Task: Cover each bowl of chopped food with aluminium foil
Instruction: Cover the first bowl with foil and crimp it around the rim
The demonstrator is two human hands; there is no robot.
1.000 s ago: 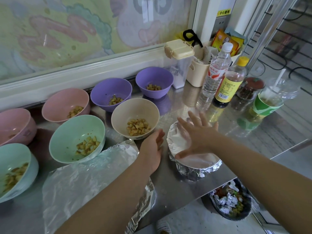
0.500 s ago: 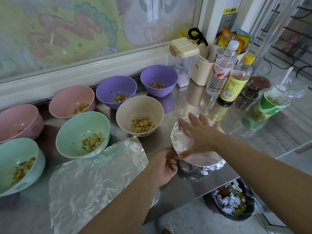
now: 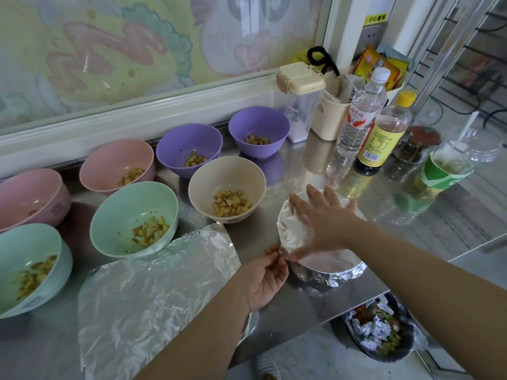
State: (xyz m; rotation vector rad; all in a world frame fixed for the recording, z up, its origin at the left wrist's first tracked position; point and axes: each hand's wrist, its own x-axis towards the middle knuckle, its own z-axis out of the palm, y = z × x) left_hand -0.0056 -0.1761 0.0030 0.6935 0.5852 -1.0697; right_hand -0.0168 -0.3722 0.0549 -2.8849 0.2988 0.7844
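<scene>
On my far left a mint bowl (image 3: 28, 267) and a pink bowl (image 3: 30, 198) sit uncovered on the steel worktop (image 3: 301, 305), then a second pink bowl (image 3: 118, 165) and a second mint bowl (image 3: 134, 218), each holding chopped food. Near the front edge I see a loose foil sheet (image 3: 153, 294) lying flat, partly under my left forearm. Behind it stand two purple bowls (image 3: 189, 153) and a beige bowl (image 3: 227, 192), all open. My left hand (image 3: 264, 278) pinches the crimped foil at the near-left rim of the foil-covered bowl (image 3: 329, 267), thumb and fingertips closed on it. My right hand (image 3: 323, 218) lies open, fingers spread, palm pressing flat on the foil top. Bottles (image 3: 381, 133) stand further right.
</scene>
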